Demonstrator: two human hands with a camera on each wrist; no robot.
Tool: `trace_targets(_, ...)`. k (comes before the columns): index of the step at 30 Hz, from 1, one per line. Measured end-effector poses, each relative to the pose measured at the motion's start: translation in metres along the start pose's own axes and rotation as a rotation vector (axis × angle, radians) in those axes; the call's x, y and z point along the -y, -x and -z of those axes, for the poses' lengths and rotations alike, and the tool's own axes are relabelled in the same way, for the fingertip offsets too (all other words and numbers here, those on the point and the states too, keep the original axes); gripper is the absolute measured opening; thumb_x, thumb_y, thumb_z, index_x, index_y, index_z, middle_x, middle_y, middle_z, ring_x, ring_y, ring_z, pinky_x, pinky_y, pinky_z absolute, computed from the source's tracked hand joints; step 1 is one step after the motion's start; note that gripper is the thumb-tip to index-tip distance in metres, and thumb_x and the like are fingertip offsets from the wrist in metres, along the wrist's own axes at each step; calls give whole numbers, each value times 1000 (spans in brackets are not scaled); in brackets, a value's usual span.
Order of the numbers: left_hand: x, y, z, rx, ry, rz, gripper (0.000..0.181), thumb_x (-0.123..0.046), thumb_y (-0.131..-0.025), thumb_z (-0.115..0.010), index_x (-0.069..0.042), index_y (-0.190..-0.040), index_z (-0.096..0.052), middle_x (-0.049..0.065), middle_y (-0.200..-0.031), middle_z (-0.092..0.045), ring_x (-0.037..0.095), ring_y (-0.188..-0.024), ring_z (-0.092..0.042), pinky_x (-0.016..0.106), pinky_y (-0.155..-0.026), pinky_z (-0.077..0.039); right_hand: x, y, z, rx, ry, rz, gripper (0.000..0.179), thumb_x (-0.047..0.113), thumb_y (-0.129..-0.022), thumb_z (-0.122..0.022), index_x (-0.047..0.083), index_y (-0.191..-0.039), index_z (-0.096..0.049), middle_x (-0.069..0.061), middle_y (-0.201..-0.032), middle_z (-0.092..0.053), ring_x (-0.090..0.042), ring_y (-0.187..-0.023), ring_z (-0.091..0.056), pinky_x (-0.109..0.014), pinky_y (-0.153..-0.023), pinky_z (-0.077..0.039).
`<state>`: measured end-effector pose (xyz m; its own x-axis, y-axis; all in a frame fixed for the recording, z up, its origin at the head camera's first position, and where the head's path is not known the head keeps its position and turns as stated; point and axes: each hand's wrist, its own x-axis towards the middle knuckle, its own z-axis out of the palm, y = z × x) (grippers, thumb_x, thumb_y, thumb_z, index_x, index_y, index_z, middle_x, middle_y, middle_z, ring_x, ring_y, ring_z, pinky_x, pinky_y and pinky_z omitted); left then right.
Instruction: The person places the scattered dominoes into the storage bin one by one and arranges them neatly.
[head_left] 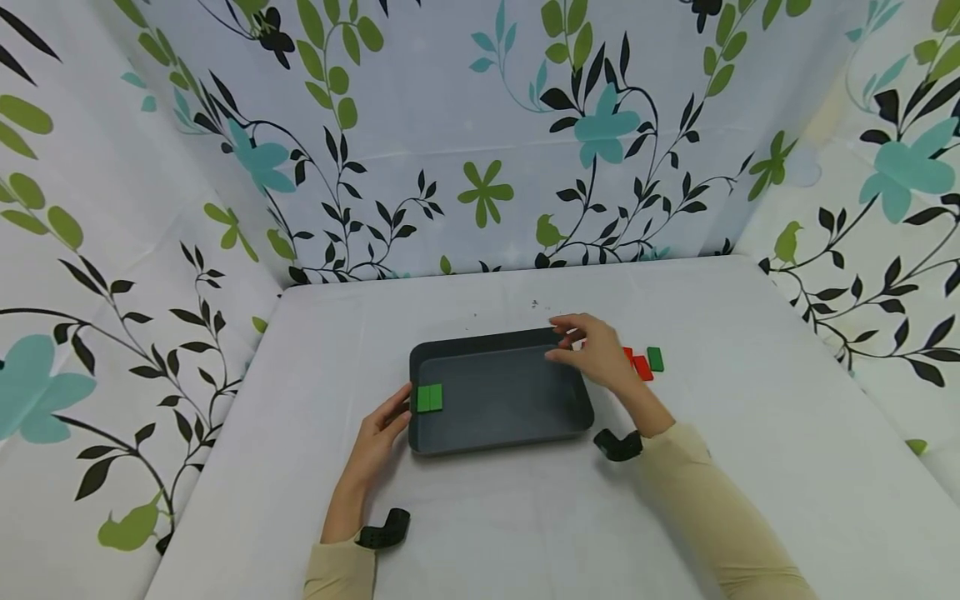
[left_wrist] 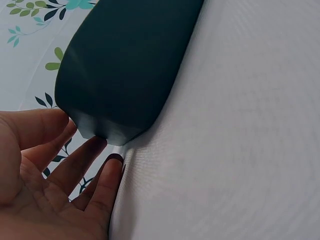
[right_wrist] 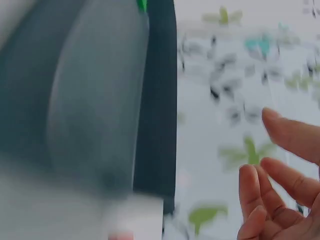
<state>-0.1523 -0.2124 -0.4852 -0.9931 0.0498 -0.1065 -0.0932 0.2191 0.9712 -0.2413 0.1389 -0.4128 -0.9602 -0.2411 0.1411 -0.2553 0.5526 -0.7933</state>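
Note:
A dark grey rectangular tray [head_left: 502,396] lies on the white-covered table. Inside it, by the left end, two small green tiles [head_left: 429,398] sit side by side. My left hand [head_left: 375,442] touches the tray's left end with extended fingertips; in the left wrist view these fingers [left_wrist: 102,192] meet the end wall from outside. Over the far right corner of the tray hovers my right hand [head_left: 596,354], its fingers slightly bent. Nothing shows between thumb and fingers of the right hand [right_wrist: 285,195] in the right wrist view.
Right of the tray, partly behind the right hand, lie red tiles [head_left: 642,367] and one green tile [head_left: 656,359]. Leaf-patterned curtains [head_left: 480,133] stand around the table [head_left: 495,517] at the back and both sides. Each wrist wears a black camera band.

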Motion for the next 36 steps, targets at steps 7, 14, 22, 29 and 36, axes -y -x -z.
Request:
trace_targets(7,2,1,-1,-19,-16,-12,49,-9,-101,-50,-9,-149,-41,18,-150,-45,34,-136,-43,15,-96,-39,-52,8,68,-41,72,-99,58,12,-89,-72,5,-141,-49,-22,-138,-51,-39,-118,-55,-55,-100,-42)
trace_targets(14,2,1,2,-13,3,-20,48,-8,-101,-50,-8,-149,-41,16,-152,-42,33,-138,-41,7,-92,-38,-98,16,97,32,29,-230,65,12,-91,-68,4,-149,-38,-27,-148,-38,-45,-130,-42,-62,-103,-38)
trace_targets(22,1,0,-1,-9,1,-12,49,-8,-101,-51,-8,-149,-42,16,-152,-42,32,-139,-41,11,-94,-38,-133,27,103,116,-15,-327,74,11,-88,-71,2,-151,-33,-28,-151,-34,-47,-134,-37,-64,-105,-35)
trace_targets(29,0,1,-1,9,22,2,49,-8,-101,-50,-9,-149,-40,15,-153,-41,31,-140,-39,8,-93,-37,-144,30,100,135,10,-358,73,10,-85,-73,1,-148,-37,-29,-146,-39,-45,-130,-38,-61,-107,-35)
trace_targets(36,1,1,0,8,12,4,49,-8,-102,-49,-10,-150,-40,14,-153,-41,31,-141,-39,7,-93,-36,-145,31,95,130,35,-344,70,8,-83,-75,-3,-144,-42,-30,-139,-43,-43,-125,-41,-58,-107,-35)
